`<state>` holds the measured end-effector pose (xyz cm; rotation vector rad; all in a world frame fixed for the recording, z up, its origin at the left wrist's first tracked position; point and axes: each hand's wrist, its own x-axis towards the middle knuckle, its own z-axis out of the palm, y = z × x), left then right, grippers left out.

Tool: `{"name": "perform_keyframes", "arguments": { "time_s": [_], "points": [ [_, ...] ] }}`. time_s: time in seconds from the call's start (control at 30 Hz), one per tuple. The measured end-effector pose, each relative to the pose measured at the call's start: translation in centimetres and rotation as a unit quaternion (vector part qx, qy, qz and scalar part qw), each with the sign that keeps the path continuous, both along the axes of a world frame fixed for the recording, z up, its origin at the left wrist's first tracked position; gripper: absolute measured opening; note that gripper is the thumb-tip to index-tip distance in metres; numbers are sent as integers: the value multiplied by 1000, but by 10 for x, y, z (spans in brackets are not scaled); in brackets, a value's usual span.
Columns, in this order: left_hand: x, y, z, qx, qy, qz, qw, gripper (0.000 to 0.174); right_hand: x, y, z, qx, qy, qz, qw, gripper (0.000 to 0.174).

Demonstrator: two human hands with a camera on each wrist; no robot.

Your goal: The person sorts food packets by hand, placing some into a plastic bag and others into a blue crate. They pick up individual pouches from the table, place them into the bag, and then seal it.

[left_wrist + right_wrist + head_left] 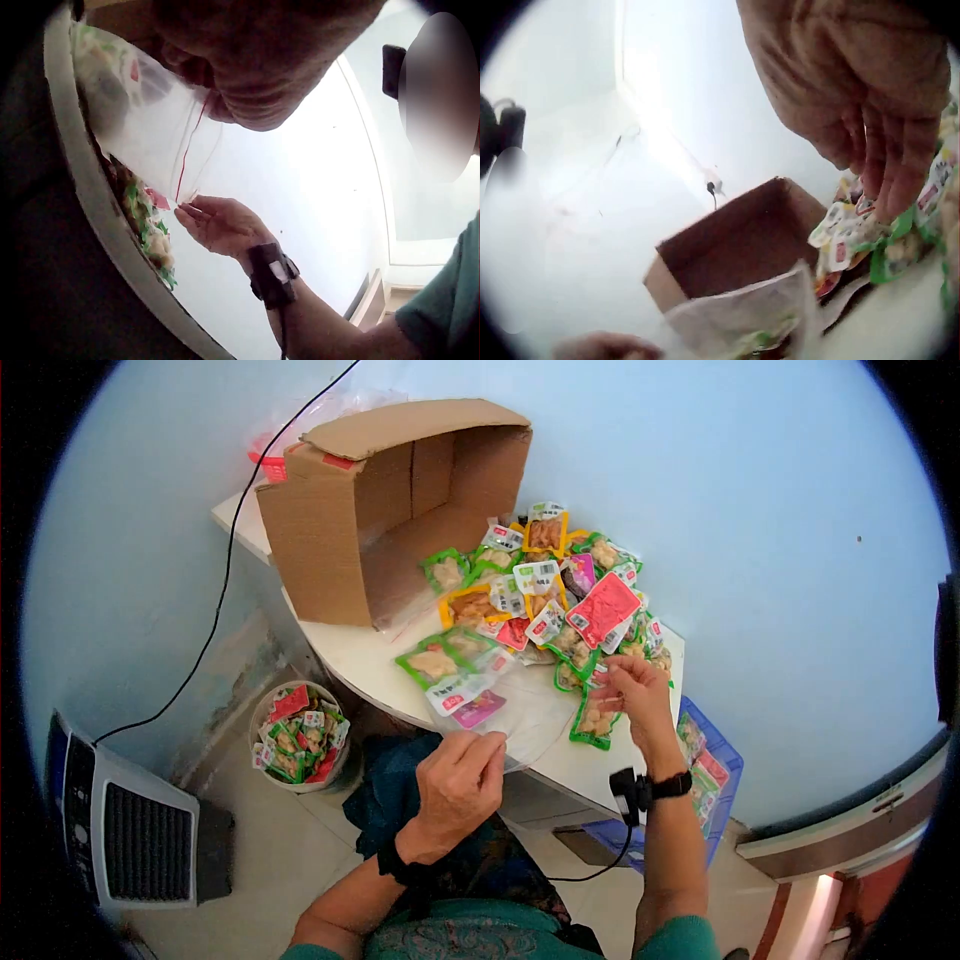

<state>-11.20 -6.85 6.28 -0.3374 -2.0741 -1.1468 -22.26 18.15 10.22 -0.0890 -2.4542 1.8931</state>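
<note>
In the head view my left hand [460, 785] grips the near edge of a clear plastic zip bag [535, 710]. Several snack packets [440, 665] with green edges and a purple one [478, 708] lie inside it. The bag's red zip line shows in the left wrist view, running down from the left fingers. My right hand [640, 695] is over the near right side of a heap of sealed snack packets [540, 585]. Its fingers are loosely extended, with the tips right at a green-edged packet [900, 251] in the right wrist view.
An open cardboard box [310, 540] lies on its side on the white table [350, 655], left of the heap. Below stand a bucket [300, 785] of packets at left and a blue crate [730, 760] at right. A grey-white appliance [150, 830] stands at far left.
</note>
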Motion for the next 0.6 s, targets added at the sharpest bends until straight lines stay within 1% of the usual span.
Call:
{"name": "perform_keyframes", "arguments": {
  "time_s": [0.03, 0.07, 0.1, 0.13, 0.17, 0.27, 0.37, 0.47, 0.57, 0.6],
  "points": [
    [1, 0, 1, -2, -2, 2, 1000, 15, -12, 0, -2, 89, 40, -10, 995, 35],
    [1, -1, 0, -5, -1, 3, 1000, 15, -23, 0, -6, 178, 79, -21, 981, 39],
    [0, -1, -1, -9, 0, 5, 1000, 14, -34, 0, -13, 267, 144, -19, 953, 43],
    [0, -1, -2, -13, 0, 6, 1000, 14, -45, -2, -20, 352, 207, -18, 912, 48],
    [1, -1, -2, -12, -2, 5, 1000, 14, -55, -2, -25, 434, 268, -18, 860, 53],
    [0, 0, -3, -11, -6, 3, 1000, 13, -76, -17, -22, 415, 220, -10, 883, 67],
    [-1, 0, -2, -18, 1, 4, 1000, 13, -88, -30, -27, 515, 188, -67, 833, 75],
    [-1, 0, -1, -21, 3, 6, 1000, 13, -91, -41, -23, 532, 167, -89, 826, 71],
    [-3, 0, -2, -21, 3, 4, 1000, 13, -88, -47, -11, 500, 131, -86, 852, 63],
    [-3, 0, -2, -22, 7, 3, 1000, 13, -90, -47, -13, 507, 142, -92, 845, 60]
  ]
}}
